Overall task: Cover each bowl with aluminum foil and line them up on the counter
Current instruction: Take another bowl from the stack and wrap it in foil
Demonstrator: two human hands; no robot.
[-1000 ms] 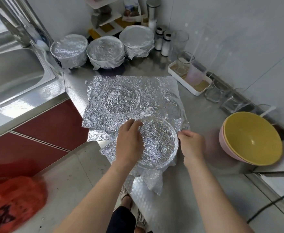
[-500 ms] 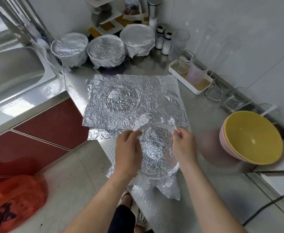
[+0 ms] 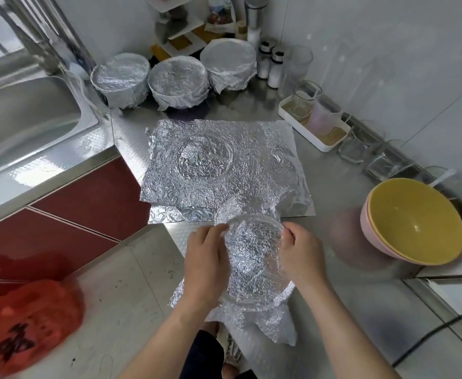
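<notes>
— While both hands are on that glass bowl (image 3: 254, 258) at lower centre, what makes a good cover?

— The left hand (image 3: 205, 258) and right hand (image 3: 301, 255) each curl round its rim, pinching the foil (image 3: 273, 324) against it at the near edge of the counter (image 3: 333, 187). I'd work round in small pinches and pull the sheet taut (it tears easily).

— And afterwards?

— It belongs beside the three covered bowls (image 3: 178, 80) at the upper middle, I'd judge.

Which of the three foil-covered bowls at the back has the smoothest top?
The rightmost bowl, beside the shakers; its foil lies flat, while the middle bowl and the sink-side bowl look crinkled.
</notes>
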